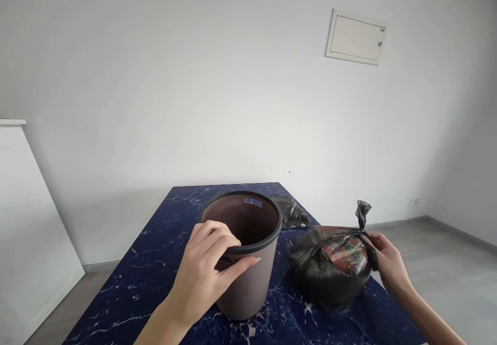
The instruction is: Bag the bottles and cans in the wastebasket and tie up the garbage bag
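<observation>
A brown trash can (248, 288) with a dark rim stands upright on the blue marbled table (147, 262). My left hand (209, 262) grips its near rim, fingers hooked over the inside and thumb outside. The part of the can's interior that shows is dark, and its bottom is hidden. To the right is a full black garbage bag (330, 272), knotted at the top, with reddish packaging showing through the thin film. My right hand (388, 262) is closed on the bag beside its knot. Whether the bag's underside touches the table I cannot tell.
Behind the trash can, a crumpled piece of black plastic (291, 213) lies near the table's right edge. A white cabinet (31, 231) stands at the left. The pale wall (194, 101) rises behind the table and carries a small panel door (355, 37).
</observation>
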Tool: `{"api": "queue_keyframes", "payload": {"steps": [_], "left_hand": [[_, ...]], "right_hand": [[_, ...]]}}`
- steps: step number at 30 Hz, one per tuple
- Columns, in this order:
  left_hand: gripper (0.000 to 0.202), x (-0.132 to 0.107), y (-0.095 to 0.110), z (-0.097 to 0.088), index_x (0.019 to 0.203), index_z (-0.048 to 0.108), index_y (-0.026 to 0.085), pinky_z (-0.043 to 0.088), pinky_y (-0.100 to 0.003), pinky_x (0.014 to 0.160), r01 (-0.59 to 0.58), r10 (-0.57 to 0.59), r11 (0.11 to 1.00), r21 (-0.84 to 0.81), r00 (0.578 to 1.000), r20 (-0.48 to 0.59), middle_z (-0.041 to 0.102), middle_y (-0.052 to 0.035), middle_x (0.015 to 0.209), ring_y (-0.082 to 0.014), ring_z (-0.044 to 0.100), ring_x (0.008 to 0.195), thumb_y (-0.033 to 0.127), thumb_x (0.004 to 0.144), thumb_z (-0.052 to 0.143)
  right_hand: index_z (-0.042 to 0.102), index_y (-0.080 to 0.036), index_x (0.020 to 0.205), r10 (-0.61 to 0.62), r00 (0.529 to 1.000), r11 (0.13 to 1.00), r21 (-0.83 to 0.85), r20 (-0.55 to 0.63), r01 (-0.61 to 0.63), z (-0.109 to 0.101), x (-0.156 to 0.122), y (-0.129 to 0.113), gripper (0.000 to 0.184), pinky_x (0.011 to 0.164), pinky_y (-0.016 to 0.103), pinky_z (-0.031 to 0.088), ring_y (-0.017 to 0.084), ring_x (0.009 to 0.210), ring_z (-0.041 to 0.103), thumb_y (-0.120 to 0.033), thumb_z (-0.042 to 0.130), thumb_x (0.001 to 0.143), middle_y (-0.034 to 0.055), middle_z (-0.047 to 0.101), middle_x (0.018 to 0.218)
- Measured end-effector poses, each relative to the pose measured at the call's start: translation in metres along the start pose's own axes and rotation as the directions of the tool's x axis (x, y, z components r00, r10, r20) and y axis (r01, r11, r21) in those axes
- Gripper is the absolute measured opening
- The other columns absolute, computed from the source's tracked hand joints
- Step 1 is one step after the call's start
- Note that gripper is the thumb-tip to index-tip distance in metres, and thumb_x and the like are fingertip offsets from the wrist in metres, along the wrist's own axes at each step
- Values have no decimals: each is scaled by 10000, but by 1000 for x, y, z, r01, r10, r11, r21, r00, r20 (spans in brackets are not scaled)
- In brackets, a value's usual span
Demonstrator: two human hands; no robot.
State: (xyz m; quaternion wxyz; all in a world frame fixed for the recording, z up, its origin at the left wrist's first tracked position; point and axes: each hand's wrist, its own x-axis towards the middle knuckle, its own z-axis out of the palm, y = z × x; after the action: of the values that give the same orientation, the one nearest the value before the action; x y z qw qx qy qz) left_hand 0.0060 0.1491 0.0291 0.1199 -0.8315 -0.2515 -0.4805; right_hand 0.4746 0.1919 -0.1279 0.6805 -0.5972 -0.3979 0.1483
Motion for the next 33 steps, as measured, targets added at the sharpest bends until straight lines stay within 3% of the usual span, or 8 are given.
{"api": "queue_keyframes", "payload": {"steps": [7,11,14,18,21,28,31,33], "left_hand": [[174,1,-22,-10,949,660,231,512,-379,917,13,-13,998,67,1000,3,699,-25,914,-230,653,984,333,1013,786],[169,-2,-38,-14,979,675,227,531,-372,911,13,-10,992,122,1000,-28,701,-34,931,-231,658,990,343,1005,795],[167,-6,-47,-15,991,684,227,533,-379,923,11,-6,987,160,999,-33,706,-37,941,-238,669,1004,343,996,805],[170,-9,-54,-13,990,690,223,521,-420,978,11,-8,981,194,1000,-15,719,-58,983,-267,681,1070,359,1005,792],[171,-7,-57,-10,998,674,235,500,-462,1036,8,-7,979,206,1000,-8,741,-54,982,-296,679,1150,376,1021,769],[187,-17,-59,-6,1200,631,252,401,-626,1209,56,-67,951,305,997,25,693,-118,1396,-370,517,1467,384,1077,679],[403,-28,-55,-7,1445,548,275,390,-654,1242,115,-124,943,314,992,11,592,-145,1557,-391,435,1550,409,1082,661],[571,-37,-49,-7,1585,435,297,387,-669,1256,179,-175,941,288,984,-40,477,-158,1670,-410,371,1597,427,1077,661]], "right_hand": [[816,-193,863,201,964,980,-31,176,-199,-24,8,10,522,615,370,611,292,720,758,-593,916,544,93,792,774],[877,-226,987,265,933,963,-117,245,-243,-41,18,-1,559,745,442,663,392,1014,808,-581,956,563,158,850,1054],[862,-232,1095,190,957,975,-159,220,-158,-52,22,-8,625,787,457,671,440,1204,759,-590,942,588,188,816,1255],[785,-225,1165,22,992,977,-214,124,5,-54,18,-22,657,826,469,668,431,1210,759,-629,876,655,191,809,1270],[742,-253,1254,-53,977,956,-274,204,109,-46,7,-44,627,893,444,660,387,1272,735,-660,789,781,158,785,1339],[748,-277,1196,-239,860,905,-218,451,366,6,-36,-119,482,724,320,674,317,1155,768,-681,678,942,140,698,1464],[731,-293,1189,-247,766,884,-186,593,429,31,-55,-143,393,506,253,599,290,1100,758,-626,619,1013,138,680,1449],[706,-308,1220,-277,679,841,-170,680,514,45,-68,-154,313,587,272,622,264,1097,747,-546,568,1071,121,689,1416]]}}
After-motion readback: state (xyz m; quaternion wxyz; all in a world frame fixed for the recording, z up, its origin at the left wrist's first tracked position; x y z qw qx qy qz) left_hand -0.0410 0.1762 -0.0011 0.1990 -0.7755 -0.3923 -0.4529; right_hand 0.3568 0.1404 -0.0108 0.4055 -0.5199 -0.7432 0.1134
